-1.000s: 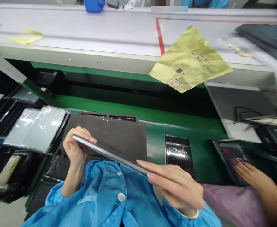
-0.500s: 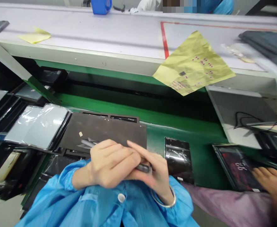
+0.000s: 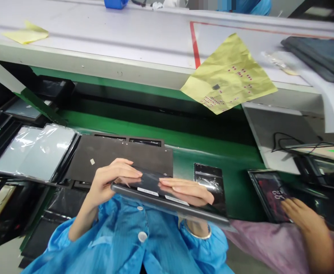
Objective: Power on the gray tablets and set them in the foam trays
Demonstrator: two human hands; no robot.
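Note:
Both my hands hold a dark slim tablet level above my blue smock, its glossy black face up and its metal edge toward me. Two small white labels sit on the face. My left hand grips its left side, and my right hand lies across its right side. Just beyond it lies a dark grey flat sheet with a small pale sticker. Another person's hand, in a mauve sleeve, rests on a lit tablet at the lower right.
A film-wrapped black panel lies on the green conveyor belt to my right. Film-covered panels stand at the left. Above the belt runs a white bench, with a creased yellow sheet overhanging its edge.
The tablet has gone from tilted edge-on in my hands to lying nearly flat, face up. My hands, bunched together half a second ago, now hold its two sides apart.

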